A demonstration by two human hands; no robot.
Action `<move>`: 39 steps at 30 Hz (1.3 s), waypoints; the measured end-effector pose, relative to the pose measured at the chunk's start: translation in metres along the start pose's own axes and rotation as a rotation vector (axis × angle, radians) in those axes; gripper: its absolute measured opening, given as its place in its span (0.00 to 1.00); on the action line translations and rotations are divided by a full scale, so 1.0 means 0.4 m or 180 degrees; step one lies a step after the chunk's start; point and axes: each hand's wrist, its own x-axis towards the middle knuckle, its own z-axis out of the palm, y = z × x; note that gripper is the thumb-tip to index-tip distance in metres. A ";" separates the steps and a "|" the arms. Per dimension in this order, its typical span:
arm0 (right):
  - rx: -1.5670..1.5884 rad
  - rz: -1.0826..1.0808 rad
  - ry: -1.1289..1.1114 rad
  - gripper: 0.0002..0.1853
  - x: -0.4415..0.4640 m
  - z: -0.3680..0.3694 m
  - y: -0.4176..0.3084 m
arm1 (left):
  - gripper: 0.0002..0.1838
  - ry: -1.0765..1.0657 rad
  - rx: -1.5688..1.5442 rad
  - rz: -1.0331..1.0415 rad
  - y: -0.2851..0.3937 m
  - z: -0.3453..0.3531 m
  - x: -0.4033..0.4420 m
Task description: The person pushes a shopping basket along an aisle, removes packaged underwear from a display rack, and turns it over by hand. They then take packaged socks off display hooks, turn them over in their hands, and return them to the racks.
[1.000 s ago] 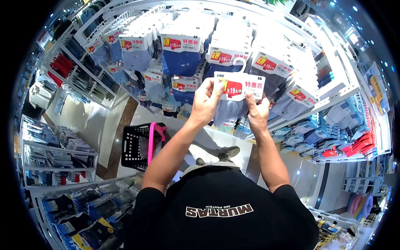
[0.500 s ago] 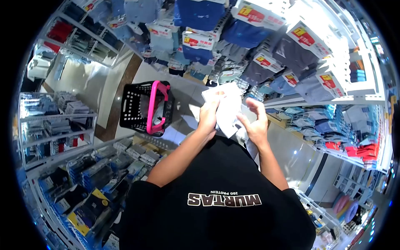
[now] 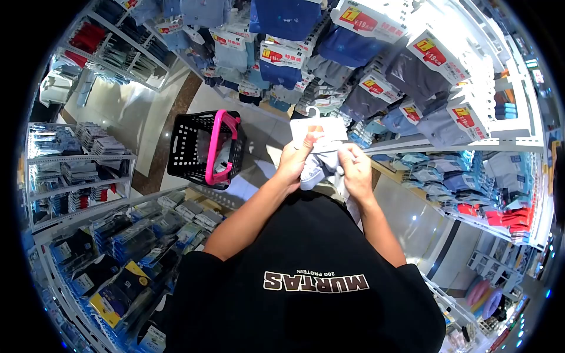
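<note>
In front of my chest I hold a white hang card with a plastic hook at its top and a small orange-red print. Pale grey folded fabric, perhaps a small garment, hangs below the card. My left hand is closed on the card's left side, its thumb pressed over the front. At the right, my right hand pinches the fabric's edge near the card's lower corner. The exact kind of garment is hard to make out.
A black shopping basket with a pink handle stands on the floor to the left, something pale inside. Ahead, a rack holds packed blue and grey clothes with price cards. Packaged goods fill the display at lower left.
The card has turned so its front and hook face up. My right hand, earlier apart with fingers spread, has come in and closed on the fabric.
</note>
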 end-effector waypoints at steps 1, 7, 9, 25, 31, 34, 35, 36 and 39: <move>0.0381 0.0103 0.0093 0.09 0.010 -0.006 -0.002 | 0.28 -0.0129 0.0095 -0.0115 -0.002 -0.001 -0.004; 0.0834 0.0071 0.0105 0.08 0.043 -0.049 0.035 | 0.24 -0.0649 0.0115 -0.0634 -0.001 -0.042 -0.008; 0.0557 0.0197 -0.0008 0.07 0.037 -0.044 0.019 | 0.21 -0.0500 -0.0132 -0.0632 -0.004 -0.040 0.000; 0.0882 0.0467 -0.0897 0.15 -0.008 -0.004 -0.028 | 0.11 -0.0181 0.0457 -0.0931 -0.009 -0.036 0.007; 0.0215 -0.0095 -0.1127 0.14 0.001 -0.002 -0.010 | 0.12 0.0160 0.0085 -0.0614 -0.015 -0.033 0.011; 0.0497 0.0041 -0.0085 0.14 0.030 -0.012 -0.009 | 0.16 -0.0038 -0.0054 -0.0426 0.013 -0.038 0.014; 0.0439 -0.0077 0.0316 0.14 0.041 -0.022 -0.009 | 0.17 -0.0072 -0.0053 -0.0348 0.026 -0.028 0.013; 0.0342 -0.0272 0.0596 0.15 0.055 -0.033 -0.001 | 0.18 -0.0142 -0.0096 -0.0281 0.034 -0.024 0.014; 0.0095 -0.0630 0.1096 0.20 0.077 -0.047 0.006 | 0.18 -0.0349 -0.0058 -0.0060 0.053 -0.016 0.017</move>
